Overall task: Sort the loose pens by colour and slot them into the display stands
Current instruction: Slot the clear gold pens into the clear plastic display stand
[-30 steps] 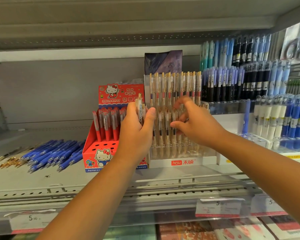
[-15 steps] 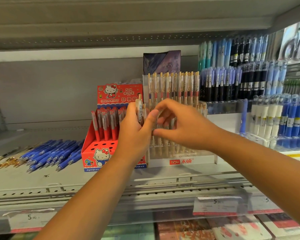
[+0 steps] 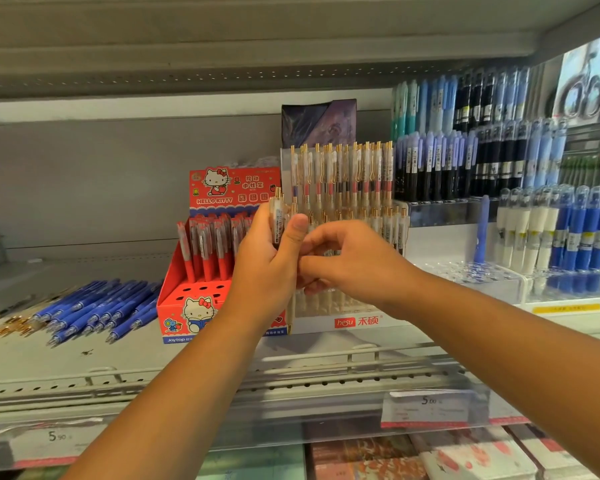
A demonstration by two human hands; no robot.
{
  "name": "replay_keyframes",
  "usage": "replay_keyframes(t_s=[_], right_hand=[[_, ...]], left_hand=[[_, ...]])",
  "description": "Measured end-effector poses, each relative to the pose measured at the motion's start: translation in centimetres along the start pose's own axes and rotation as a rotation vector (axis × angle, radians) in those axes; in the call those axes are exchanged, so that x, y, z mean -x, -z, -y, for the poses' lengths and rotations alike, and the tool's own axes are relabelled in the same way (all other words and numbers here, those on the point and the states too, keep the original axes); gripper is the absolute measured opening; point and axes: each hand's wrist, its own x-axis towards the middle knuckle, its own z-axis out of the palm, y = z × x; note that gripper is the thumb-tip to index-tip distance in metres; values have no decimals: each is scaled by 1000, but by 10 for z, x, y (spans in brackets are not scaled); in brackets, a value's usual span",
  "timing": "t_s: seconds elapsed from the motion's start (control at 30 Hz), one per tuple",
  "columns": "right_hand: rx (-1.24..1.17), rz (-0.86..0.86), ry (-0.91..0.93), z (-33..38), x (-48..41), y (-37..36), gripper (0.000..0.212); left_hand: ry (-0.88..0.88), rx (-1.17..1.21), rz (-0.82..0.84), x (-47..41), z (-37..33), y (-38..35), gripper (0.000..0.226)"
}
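On the far left of the shelf (image 3: 84, 358), the loose blue pens (image 3: 94, 310) lie flat in a heap, well apart from both of your hands. Next comes the red box (image 3: 174, 317), with red pens (image 3: 208, 258) standing in it. Just in front of its right side, your left hand (image 3: 267, 271) is curled tight round a small bunch of clear pens (image 3: 278, 220) with gold tops. The bunch stands straight up, tops up and tips down. Your right hand (image 3: 354, 268) touches the left one on its right side, with the fingers curled in at the bunch. You may be pinching one pen out, but the fingers hide that, so I cannot tell. The clear stand (image 3: 319, 325) is just behind both hands and a little to the right, farther back on the shelf. Its pens stand upright too. So I think the next pen only has to go right and back, kept straight up, then down into a free hole. Your right hand is the nearer one for that.
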Motion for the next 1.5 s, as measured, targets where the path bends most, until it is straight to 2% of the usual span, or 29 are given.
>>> replay_keyframes(t_s=[0.17, 0.37, 0.5, 0.6, 0.67, 0.77, 1.0, 1.13, 1.27, 1.4, 1.5], right_hand=[[55, 13, 22, 0, -2, 3, 8], [44, -97, 37, -1, -4, 24, 7], [95, -225, 86, -4, -6, 43, 38], [217, -305, 146, -6, -8, 53, 56], [308, -326, 154, -8, -10, 57, 60], [407, -343, 153, -13, -11, 60, 57], [382, -393, 181, -25, -17, 61, 54], [445, -437, 230, -31, -15, 56, 56], [617, -398, 217, -37, -13, 53, 62], [640, -339, 140, -40, -11, 52, 41], [693, -337, 124, -39, -8, 52, 26]], left_hand=[[19, 54, 47, 2, 1, -2, 32], [148, 249, 46, -1, 8, 1, 17], [182, 274, 65, 0, 9, 1, 30], [168, 225, 33, 1, 8, 1, 20], [177, 196, 31, 2, 7, 1, 18], [181, 138, 52, 2, 5, 0, 17], [152, -12, 109, 2, 5, -2, 25], [149, -5, 145, 2, 6, -3, 25], [190, 52, 149, 2, 5, -2, 21], [264, 152, 129, 3, 4, 1, 20], [260, 116, 115, 3, 6, 1, 16]])
